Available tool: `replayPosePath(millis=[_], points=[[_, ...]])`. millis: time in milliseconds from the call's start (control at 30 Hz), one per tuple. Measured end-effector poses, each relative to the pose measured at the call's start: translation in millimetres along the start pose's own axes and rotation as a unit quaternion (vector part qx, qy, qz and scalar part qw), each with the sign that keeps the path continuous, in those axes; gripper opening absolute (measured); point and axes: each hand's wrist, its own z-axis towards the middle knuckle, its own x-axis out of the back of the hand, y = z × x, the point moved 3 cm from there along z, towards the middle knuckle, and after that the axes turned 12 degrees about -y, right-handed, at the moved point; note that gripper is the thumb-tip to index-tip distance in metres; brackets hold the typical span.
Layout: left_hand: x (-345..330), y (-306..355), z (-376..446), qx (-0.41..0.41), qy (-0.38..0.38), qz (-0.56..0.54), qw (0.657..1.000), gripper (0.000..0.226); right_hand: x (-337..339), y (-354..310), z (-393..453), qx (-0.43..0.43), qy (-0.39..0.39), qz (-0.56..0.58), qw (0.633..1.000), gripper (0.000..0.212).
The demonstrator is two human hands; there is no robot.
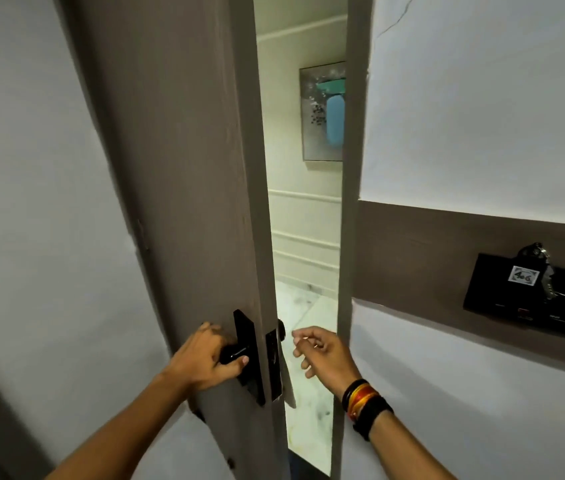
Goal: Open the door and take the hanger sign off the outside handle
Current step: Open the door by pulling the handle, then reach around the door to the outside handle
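Both hands are at the lock side of the door [184, 168]: the left hand [205, 358] is wrapped around the black inside handle [236, 353], holding the door partly open, while the right hand [319, 351] hovers in the gap beside the door's edge, fingers loosely curled and holding nothing. Only a small dark knob of the outside handle [281, 329] peeks past the edge, and the hanger sign itself cannot be seen; it is presumably hanging on the far face, out of sight. The step in hand looks like widening the gap and reaching round. To do it well, the left hand should keep a firm grip and swing the door further inward, so that the right wrist, with its bracelets [360, 398], clears both the door's edge and the frame [347, 237]. The right hand should then go round to the far side, feel for the sign's loop, and lift it up and off the handle rather than tugging sideways, which could tear it.
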Motion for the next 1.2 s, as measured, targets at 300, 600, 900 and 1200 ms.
replayPosePath(millis=[300,600,900,1200], points=[[11.0,-43.8,-87.6,0.041,-0.011,0.069,0.997,0.064,-83.6,4.1,-13.2,0.025,-0.150,-0.099,0.983,0.011],[34.2,-64.4,-154.2,0.036,0.015,0.065,0.997,0.062,-155.6,-12.7,-36.5,0.129,-0.123,-0.209,0.962,0.025],[45.3,-84.2,-189.8,0.030,0.015,0.079,0.996,0.058,-210.0,-42.2,-46.4,0.303,0.013,-0.436,0.847,0.033],[42.6,-103.1,-197.8,0.004,0.031,0.060,0.998,0.055,-205.8,-74.4,36.5,0.207,-0.031,-0.454,0.866,0.024]])
